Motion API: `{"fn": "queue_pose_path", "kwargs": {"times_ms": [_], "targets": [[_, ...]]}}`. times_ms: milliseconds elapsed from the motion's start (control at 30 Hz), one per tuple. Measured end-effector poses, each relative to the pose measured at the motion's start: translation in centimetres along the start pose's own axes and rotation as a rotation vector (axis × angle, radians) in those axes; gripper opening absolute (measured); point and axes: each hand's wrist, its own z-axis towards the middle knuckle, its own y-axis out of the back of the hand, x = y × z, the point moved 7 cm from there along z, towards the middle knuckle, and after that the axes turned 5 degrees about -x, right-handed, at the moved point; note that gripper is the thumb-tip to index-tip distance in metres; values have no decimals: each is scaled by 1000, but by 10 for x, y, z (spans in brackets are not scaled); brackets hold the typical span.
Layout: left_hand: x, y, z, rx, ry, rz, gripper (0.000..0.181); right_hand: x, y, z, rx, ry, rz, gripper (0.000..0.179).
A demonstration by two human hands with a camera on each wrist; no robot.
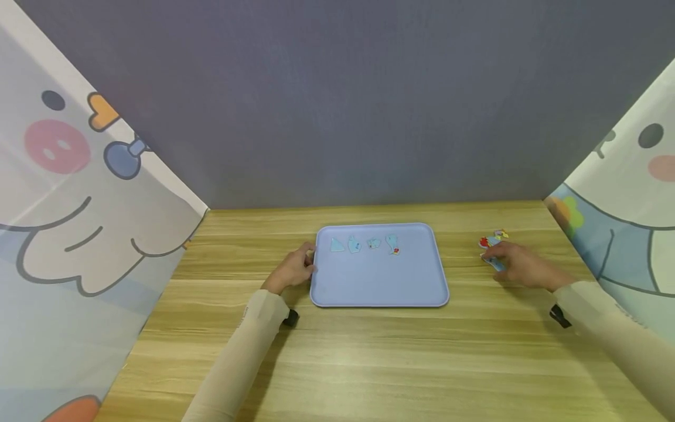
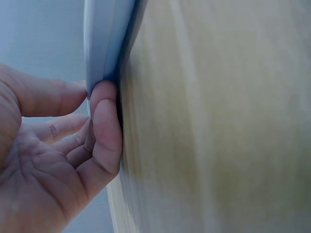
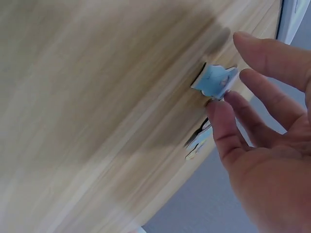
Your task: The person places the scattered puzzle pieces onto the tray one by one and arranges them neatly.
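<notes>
A pale blue rectangular tray [image 1: 379, 287] lies on the table. Along its far side sit several flat light-blue cut-out pieces [image 1: 354, 244] in a row. My left hand [image 1: 292, 269] pinches the tray's left rim [image 2: 104, 43], thumb at the top edge and curled fingers against the outer side. To the right of the tray, my right hand [image 1: 522, 266] reaches over a light-blue cut-out piece [image 3: 215, 80]. Its fingertips are right at the piece's edge, while the thumb stands apart from it. Beyond that piece lie more cut-outs with red and yellow parts [image 1: 494, 239].
The wood-grain table [image 1: 369, 357] runs back to a dark grey panel [image 1: 369, 105]. Cartoon-printed sheets [image 1: 105, 223] stand at both sides, the right one close to my right forearm. A black wrist strap [image 1: 559, 316] shows under the right sleeve.
</notes>
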Motion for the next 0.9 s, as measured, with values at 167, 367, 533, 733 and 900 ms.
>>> {"fn": "queue_pose_path", "kwargs": {"times_ms": [167,367,533,733,900], "targets": [[1,0,1,-1,-6,-14,48,5,-2,1,1,-7,1,44],[2,-1,2,-7,-14,-10,47,11,-3,7,-17,41,-6,47],[3,-1,3,-10,-11,-8,46,9,-6,9,3,65,-32,53],[2,-1,3,-3,-16,-1,46,6,-8,8,-5,88,-35,53],[3,-2,3,2,-11,-7,46,7,-9,8,-23,91,-44,51]]}}
